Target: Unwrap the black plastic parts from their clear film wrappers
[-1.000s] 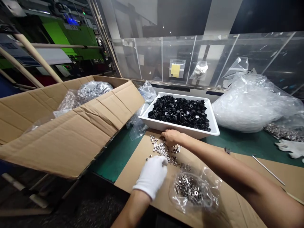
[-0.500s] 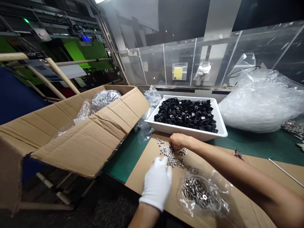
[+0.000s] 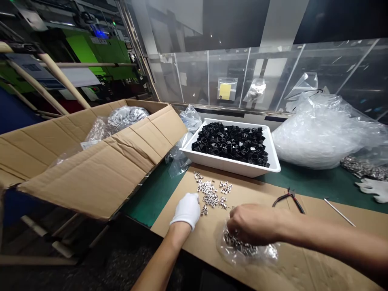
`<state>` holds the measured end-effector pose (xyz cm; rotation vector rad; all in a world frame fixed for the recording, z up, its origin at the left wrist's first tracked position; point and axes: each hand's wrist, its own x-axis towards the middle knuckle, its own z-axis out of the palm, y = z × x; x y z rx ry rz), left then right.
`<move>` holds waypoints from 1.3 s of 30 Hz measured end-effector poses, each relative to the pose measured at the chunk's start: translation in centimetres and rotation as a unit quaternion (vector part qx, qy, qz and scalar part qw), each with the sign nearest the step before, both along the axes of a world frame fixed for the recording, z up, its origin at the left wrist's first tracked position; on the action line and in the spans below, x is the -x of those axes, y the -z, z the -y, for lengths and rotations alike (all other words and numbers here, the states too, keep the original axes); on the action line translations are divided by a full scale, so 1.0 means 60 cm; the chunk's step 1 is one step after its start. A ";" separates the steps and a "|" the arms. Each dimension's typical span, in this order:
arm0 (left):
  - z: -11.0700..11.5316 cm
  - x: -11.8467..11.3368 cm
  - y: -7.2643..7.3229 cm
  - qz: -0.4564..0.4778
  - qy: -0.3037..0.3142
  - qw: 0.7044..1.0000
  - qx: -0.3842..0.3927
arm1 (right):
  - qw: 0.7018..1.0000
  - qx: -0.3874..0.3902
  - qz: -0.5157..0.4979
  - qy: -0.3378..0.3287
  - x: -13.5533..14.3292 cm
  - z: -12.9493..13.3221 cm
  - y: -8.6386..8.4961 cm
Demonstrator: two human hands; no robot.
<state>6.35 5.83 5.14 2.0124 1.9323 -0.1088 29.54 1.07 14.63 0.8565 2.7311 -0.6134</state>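
My left hand (image 3: 186,210) wears a white glove and rests low over the cardboard sheet, its fingers curled under. Whatever it may hold is hidden. Just right of it lie small metal nut-like rings (image 3: 209,194), spread in loose clusters. My bare right hand (image 3: 251,224) is closed over a clear plastic bag (image 3: 235,256) with more metal rings (image 3: 242,246) in it. Its fingertips point down at the bag's left part, and I cannot make out what is between them.
Behind the rings stands a white tray (image 3: 218,161) heaped with black square parts (image 3: 230,143). Pliers (image 3: 289,198) and a thin metal rod (image 3: 338,211) lie right. A large plastic bag (image 3: 315,133), a white glove (image 3: 374,189) and an open cardboard box (image 3: 115,165) flank the tray.
My right hand has moved from the far edge of the loose rings to the plastic bag nearer me. The left hand has shifted slightly left. The view has turned a little, showing the pliers fully.
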 end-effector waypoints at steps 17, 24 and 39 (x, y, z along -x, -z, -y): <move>0.124 -0.201 -0.065 0.040 0.172 0.982 0.069 | 0.988 -0.056 -0.025 0.143 0.080 -0.230 0.109; 0.137 -0.207 -0.043 0.017 0.218 0.972 0.092 | 0.986 -0.041 0.050 0.151 0.193 -0.292 0.130; 0.054 -0.037 0.010 0.050 0.003 0.998 -0.025 | 0.989 -0.051 0.049 0.129 0.187 -0.284 0.111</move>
